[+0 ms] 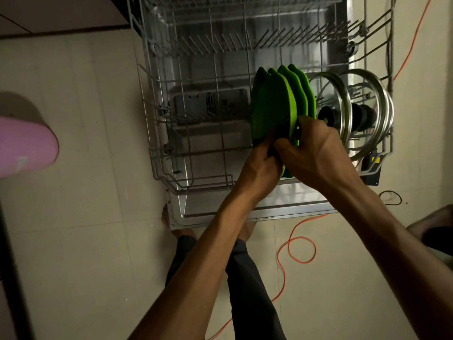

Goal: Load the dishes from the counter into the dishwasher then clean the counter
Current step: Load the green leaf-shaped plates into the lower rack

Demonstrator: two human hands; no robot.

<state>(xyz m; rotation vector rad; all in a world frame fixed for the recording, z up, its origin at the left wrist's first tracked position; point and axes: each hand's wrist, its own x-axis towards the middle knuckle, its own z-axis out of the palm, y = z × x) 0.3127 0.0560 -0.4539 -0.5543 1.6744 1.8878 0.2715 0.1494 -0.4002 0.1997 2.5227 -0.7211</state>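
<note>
Dishwasher rack (157,153): both hands' fingers (300,121) gripping green plates (272,104).

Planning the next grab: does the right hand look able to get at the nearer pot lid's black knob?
Probably yes: the right hand sits beside the knob with nothing between, but its grip is on the green plates.

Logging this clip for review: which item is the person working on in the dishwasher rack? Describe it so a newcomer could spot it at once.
Start at the pulled-out lower rack over the open dishwasher door. At its right end, both hands, left hand and right hand, grip a row of upright green plates. Bright green colour and wavy edges set them apart from the round metal-rimmed lids standing just right of them.
</note>
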